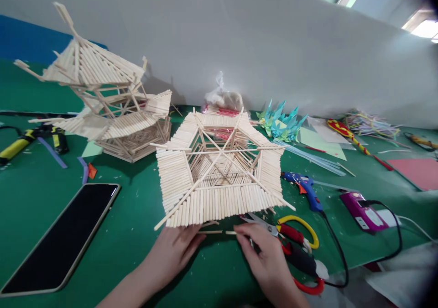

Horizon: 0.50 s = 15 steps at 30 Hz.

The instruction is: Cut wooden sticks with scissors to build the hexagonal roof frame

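Head view: the stick model (219,201) stands on the green counter (212,274), just beyond both hands, its slatted front edge jutting above the left fingertips. The right hand (265,251) pinches a short stick (230,232) by one end between thumb and forefinger, probably to leave the other tip free. The left hand (178,248) is beside a thin stick (211,232); whether its partly hidden fingers grip it, I cannot tell. Scissors (273,229) and the glue gun (310,192) lie rightward, seemingly for easy reach.
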Each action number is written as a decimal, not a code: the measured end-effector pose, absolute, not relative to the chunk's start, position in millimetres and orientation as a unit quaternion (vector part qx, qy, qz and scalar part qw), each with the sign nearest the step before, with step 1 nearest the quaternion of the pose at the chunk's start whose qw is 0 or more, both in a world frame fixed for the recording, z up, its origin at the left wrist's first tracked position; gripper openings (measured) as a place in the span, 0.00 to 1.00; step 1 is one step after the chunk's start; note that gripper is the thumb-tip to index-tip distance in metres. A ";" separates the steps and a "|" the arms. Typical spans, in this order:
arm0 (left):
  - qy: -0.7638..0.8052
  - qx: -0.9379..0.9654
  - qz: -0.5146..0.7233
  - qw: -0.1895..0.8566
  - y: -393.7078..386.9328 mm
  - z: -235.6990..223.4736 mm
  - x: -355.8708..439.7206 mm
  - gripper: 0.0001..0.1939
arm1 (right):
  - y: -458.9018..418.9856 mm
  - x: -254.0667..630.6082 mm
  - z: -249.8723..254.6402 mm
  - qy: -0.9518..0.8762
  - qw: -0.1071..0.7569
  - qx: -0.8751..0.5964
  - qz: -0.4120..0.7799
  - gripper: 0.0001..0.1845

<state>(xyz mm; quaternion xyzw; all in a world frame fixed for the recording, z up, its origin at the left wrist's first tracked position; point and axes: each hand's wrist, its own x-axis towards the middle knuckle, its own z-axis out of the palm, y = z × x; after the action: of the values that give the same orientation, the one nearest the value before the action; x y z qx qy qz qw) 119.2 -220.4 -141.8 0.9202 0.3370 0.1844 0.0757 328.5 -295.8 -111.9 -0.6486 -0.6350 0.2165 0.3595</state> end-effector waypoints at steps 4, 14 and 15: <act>0.309 0.931 0.185 0.058 -217.7 -142.7 122.4 0.15 | -295.2 365.1 -109.9 -0.607 0.342 -0.700 0.157 0.11; 0.296 0.937 0.181 0.037 -226.5 -140.3 124.9 0.15 | -273.4 420.1 -107.7 -0.587 0.324 -0.739 0.061 0.11; 0.298 0.936 0.185 0.030 -227.7 -140.8 125.3 0.15 | -271.1 424.6 -103.0 -0.583 0.329 -0.741 0.053 0.11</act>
<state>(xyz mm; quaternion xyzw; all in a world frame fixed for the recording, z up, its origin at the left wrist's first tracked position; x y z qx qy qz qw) 125.3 -227.7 -140.8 0.9359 0.2983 0.1850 0.0299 424.6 -271.1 -103.0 -0.7406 -0.5834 0.0528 0.3290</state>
